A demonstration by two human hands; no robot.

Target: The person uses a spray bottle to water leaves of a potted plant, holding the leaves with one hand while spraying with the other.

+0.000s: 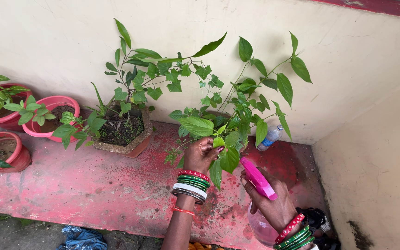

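My left hand point(201, 155) pinches a green leaf point(219, 142) of a leafy plant point(237, 115) that grows against the wall. Several red, green and white bangles ring that wrist. My right hand point(274, 201) grips a spray bottle point(261, 228) with a pale pink body and a bright pink trigger head point(258, 178). The nozzle points up at the leaves just right of my left hand. The plant's pot is hidden behind its foliage.
A hexagonal stone pot point(130, 147) with a leafy plant stands to the left. Pink and red round pots point(52, 132) line the far left. A small plastic bottle point(270, 137) lies by the wall. Blue cloth point(83, 238) lies below the red ledge point(93, 185).
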